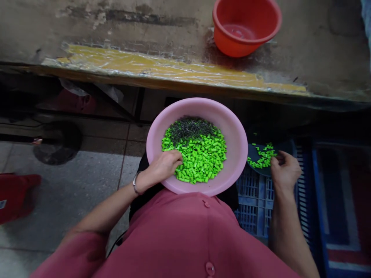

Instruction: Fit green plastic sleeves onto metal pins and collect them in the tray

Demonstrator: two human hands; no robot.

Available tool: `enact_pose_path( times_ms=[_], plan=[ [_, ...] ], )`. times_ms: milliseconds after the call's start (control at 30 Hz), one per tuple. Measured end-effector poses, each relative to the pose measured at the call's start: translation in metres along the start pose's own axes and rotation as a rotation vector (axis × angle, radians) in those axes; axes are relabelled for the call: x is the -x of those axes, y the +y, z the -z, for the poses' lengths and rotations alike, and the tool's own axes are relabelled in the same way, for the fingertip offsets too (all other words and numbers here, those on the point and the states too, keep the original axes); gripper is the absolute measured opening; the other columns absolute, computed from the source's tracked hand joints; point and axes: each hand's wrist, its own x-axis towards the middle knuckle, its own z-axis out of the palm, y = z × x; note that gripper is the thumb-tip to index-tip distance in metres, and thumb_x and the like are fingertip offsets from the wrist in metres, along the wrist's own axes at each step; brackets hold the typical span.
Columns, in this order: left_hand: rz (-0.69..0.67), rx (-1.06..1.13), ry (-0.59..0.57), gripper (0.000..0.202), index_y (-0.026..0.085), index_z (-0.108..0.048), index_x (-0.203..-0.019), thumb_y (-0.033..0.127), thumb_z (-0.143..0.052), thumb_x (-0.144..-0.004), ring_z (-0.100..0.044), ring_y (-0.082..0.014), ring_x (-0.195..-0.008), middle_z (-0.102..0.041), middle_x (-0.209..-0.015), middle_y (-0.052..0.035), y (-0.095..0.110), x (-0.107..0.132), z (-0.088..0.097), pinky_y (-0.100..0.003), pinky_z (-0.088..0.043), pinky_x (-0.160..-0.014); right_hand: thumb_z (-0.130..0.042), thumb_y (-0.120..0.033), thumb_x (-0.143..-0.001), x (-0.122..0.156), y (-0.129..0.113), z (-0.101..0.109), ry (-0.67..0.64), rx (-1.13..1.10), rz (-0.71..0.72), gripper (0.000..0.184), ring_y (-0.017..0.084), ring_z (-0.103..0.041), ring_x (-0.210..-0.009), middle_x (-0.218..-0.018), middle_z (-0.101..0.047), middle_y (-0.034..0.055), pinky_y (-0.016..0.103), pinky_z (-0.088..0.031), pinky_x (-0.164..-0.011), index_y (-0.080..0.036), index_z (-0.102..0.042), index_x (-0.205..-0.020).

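Note:
A pink basin (236, 154) rests on my lap, holding many short bright green tubes (199, 162). Thin dark metal-looking pieces (191, 129) lie heaped over the tubes at the far side. My left hand (166, 164) reaches over the basin's left rim, its fingers curled together at the green tubes; whatever it pinches is hidden. To the right, my right hand (285, 168) is at the edge of a dark round tray (255, 152) with loose green tubes (265, 156) on it. Its thumb and fingers are drawn together beside those tubes, and I cannot make out what is between them.
A worn table (162, 34) with yellow tape along its edge spans the front, bearing a red-orange bowl (242, 44). Blue plastic crates (252, 204) stand at my right. On the floor at left are a red container (17, 193) and a round dark base (58, 143).

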Motion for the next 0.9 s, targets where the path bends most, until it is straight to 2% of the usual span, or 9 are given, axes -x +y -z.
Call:
enact_pose_path(
  times_ms=[100, 167, 233, 333, 433, 533, 600, 700, 900],
  plan=[
    [-0.014, -0.152, -0.087, 0.014, 0.016, -0.067, -0.086, 0.014, -0.053, -0.087, -0.056, -0.0195, -0.076, -0.060, -0.084, -0.0068, 0.003, -0.002, -0.008, -0.030, -0.040, -0.067, -0.066, -0.015, -0.078, -0.003, -0.024, 0.003, 0.017, 0.004, 0.050, 0.023, 0.034, -0.062, -0.088, -0.088, -0.066, 0.0125, 0.041, -0.046, -0.072, -0.023, -0.065, -0.100],
    [-0.046, -0.217, -0.122, 0.014, 0.016, -0.068, -0.088, 0.014, -0.054, -0.085, -0.054, -0.0182, -0.072, -0.058, -0.085, -0.0070, 0.003, -0.005, -0.016, -0.029, -0.037, -0.062, -0.062, -0.015, -0.084, -0.005, -0.067, 0.009, 0.072, -0.050, 0.127, 0.028, 0.034, -0.060, -0.104, -0.106, -0.065, 0.0153, 0.043, -0.047, -0.083, -0.021, -0.063, -0.111],
    [-0.081, -0.218, -0.124, 0.015, 0.017, -0.067, -0.085, 0.012, -0.053, -0.085, -0.051, -0.0169, -0.068, -0.056, -0.084, -0.0066, 0.001, -0.008, -0.024, -0.029, -0.034, -0.059, -0.059, -0.015, -0.087, -0.006, -0.118, 0.011, 0.006, -0.168, 0.216, 0.029, 0.031, -0.059, -0.109, -0.110, -0.065, 0.0127, 0.046, -0.047, -0.091, -0.020, -0.062, -0.116],
    [-0.088, -0.179, -0.076, 0.017, 0.016, -0.064, -0.077, 0.010, -0.050, -0.085, -0.047, -0.0167, -0.064, -0.054, -0.080, -0.0062, -0.003, -0.011, -0.034, -0.030, -0.034, -0.058, -0.052, -0.012, -0.092, -0.007, -0.188, -0.001, -0.409, -0.391, 0.487, 0.022, 0.022, -0.063, -0.095, -0.100, -0.068, 0.0077, 0.037, -0.050, -0.083, -0.021, -0.066, -0.106],
    [-0.077, -0.178, -0.063, 0.017, 0.016, -0.061, -0.073, 0.011, -0.052, -0.086, -0.048, -0.0175, -0.065, -0.056, -0.078, -0.0062, -0.002, -0.007, -0.029, -0.030, -0.036, -0.061, -0.051, -0.008, -0.091, -0.006, -0.230, -0.029, -0.880, -0.307, 0.786, 0.021, 0.019, -0.063, -0.079, -0.082, -0.068, 0.0064, 0.030, -0.047, -0.069, -0.017, -0.070, -0.086],
    [-0.065, -0.089, -0.015, 0.011, 0.017, -0.063, -0.079, 0.013, -0.056, -0.086, -0.056, -0.0206, -0.078, -0.062, -0.084, -0.0071, 0.003, 0.008, -0.008, -0.031, -0.041, -0.070, -0.056, -0.006, -0.087, -0.003, -0.246, -0.057, -1.118, -0.220, 0.924, 0.019, 0.017, -0.060, -0.074, -0.078, -0.067, 0.0056, 0.027, -0.040, -0.063, -0.016, -0.071, -0.081],
    [-0.019, 0.049, 0.075, 0.009, 0.018, -0.066, -0.088, 0.018, -0.057, -0.088, -0.059, -0.0201, -0.082, -0.066, -0.087, -0.0055, 0.006, 0.020, 0.010, -0.030, -0.043, -0.074, -0.057, -0.006, -0.086, 0.001, -0.247, -0.069, -1.169, -0.221, 0.954, 0.019, 0.016, -0.059, -0.075, -0.082, -0.067, 0.0053, 0.026, -0.037, -0.063, -0.017, -0.072, -0.086],
    [0.132, 0.388, 0.203, 0.010, 0.019, -0.068, -0.091, 0.026, -0.062, -0.087, -0.058, -0.0146, -0.067, -0.067, -0.076, -0.0012, 0.008, 0.030, 0.028, -0.025, -0.044, -0.063, -0.052, -0.008, -0.090, 0.013, -0.243, -0.078, -1.162, -0.198, 0.948, 0.020, 0.016, -0.056, -0.074, -0.085, -0.064, 0.0064, 0.027, -0.035, -0.062, -0.016, -0.070, -0.085],
    [0.254, 1.077, 0.240, 0.023, 0.015, -0.070, -0.091, 0.031, -0.076, -0.076, -0.058, -0.0097, -0.055, -0.064, -0.063, 0.0006, 0.007, 0.009, 0.013, -0.020, -0.047, -0.055, -0.043, -0.017, -0.099, 0.040, -0.244, -0.089, -1.102, -0.271, 0.790, 0.025, 0.017, -0.056, -0.080, -0.089, -0.064, 0.0066, 0.029, -0.041, -0.072, -0.015, -0.066, -0.087]
  ],
)
